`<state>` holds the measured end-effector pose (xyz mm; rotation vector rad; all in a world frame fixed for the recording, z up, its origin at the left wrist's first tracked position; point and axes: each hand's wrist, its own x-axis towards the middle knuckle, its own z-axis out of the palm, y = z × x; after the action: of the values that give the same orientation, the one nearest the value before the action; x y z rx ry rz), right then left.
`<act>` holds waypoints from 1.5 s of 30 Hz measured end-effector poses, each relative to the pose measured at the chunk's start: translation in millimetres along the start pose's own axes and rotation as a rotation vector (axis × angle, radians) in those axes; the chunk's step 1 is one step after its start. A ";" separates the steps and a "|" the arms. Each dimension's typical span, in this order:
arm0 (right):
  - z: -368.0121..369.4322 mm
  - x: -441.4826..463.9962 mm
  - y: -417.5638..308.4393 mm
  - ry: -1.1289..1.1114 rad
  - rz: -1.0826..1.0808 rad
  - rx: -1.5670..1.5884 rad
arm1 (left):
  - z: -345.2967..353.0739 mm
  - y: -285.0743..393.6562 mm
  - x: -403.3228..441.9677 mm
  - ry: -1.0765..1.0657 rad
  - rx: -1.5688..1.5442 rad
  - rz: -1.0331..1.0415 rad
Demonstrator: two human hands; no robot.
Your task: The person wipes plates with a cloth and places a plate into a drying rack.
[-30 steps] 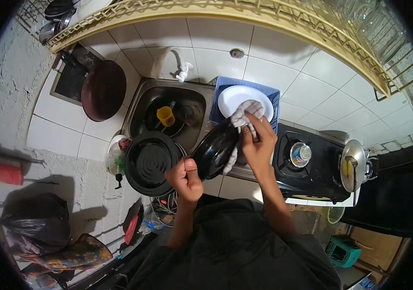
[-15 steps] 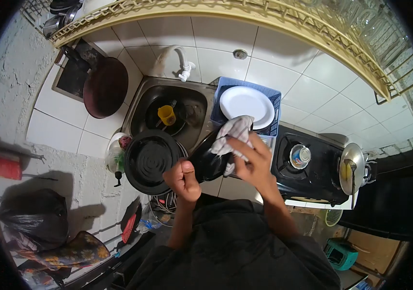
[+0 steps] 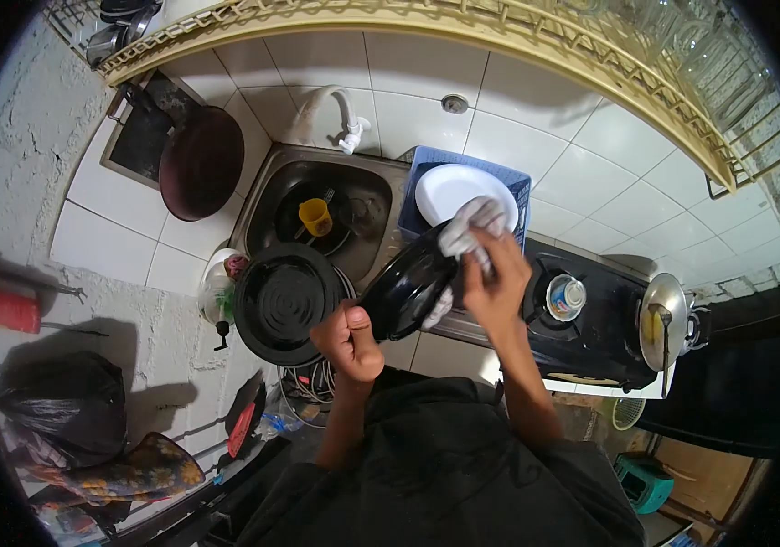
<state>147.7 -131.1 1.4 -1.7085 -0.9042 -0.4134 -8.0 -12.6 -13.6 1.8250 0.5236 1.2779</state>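
Note:
My left hand is closed at the near-left edge of a glossy black plate, its thumb on top. The plate is tilted in front of my body, between the sink and the stove. Pressed over the plate's far-right rim is a pale checked cloth, gripped in my right hand. A corner of the cloth hangs below the plate. My right fingertips are partly hidden by the cloth. Left of my left hand rests a black ridged plate.
A steel sink holds a yellow cup and dark cookware. Behind the held plate, a blue basket carries white plates. The black stove stands at right with a can and metal pan. A yellow rack hangs overhead.
My right hand and the cloth have moved right and slightly up along the plate's rim, exposing more of the plate. My left hand has barely moved.

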 end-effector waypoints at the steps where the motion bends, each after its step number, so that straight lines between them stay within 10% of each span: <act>1: 2.0 -5.0 -4.4 -0.010 -0.087 -0.007 | 0.1 -0.5 -0.4 0.007 -0.008 -0.018; 5: 1.1 -12.3 -1.5 -0.014 -0.204 -0.048 | -0.6 3.0 0.7 -0.015 0.013 0.041; 7: 0.1 0.8 7.5 0.033 0.100 0.048 | 1.7 3.9 -1.6 -0.010 -0.012 0.015; 13: -9.2 -7.4 -18.2 -0.214 -0.196 0.011 | -0.1 0.6 -1.5 -0.002 -0.001 -0.029; 17: -5.4 0.9 13.1 -0.063 0.111 -0.034 | 3.2 2.5 1.3 0.005 -0.023 -0.013; 23: 0.3 3.0 -33.3 -0.200 -0.310 -0.001 | 0.7 -3.5 -0.1 -0.051 0.023 -0.021; 28: -1.1 -1.1 3.3 -0.103 0.022 0.039 | 1.8 -2.1 5.5 -0.069 0.024 0.036; 37: 7.9 2.6 -21.1 -0.248 -0.312 0.050 | 4.3 -6.6 4.9 -0.095 -0.076 -0.084; 45: 13.0 0.6 25.3 -0.035 0.052 0.059 | -1.9 -13.2 10.0 -0.108 -0.107 -0.140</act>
<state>164.8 -121.5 -19.2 -1.6861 -0.8872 -0.3199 -4.2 2.9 -18.4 1.7259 0.5047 1.0862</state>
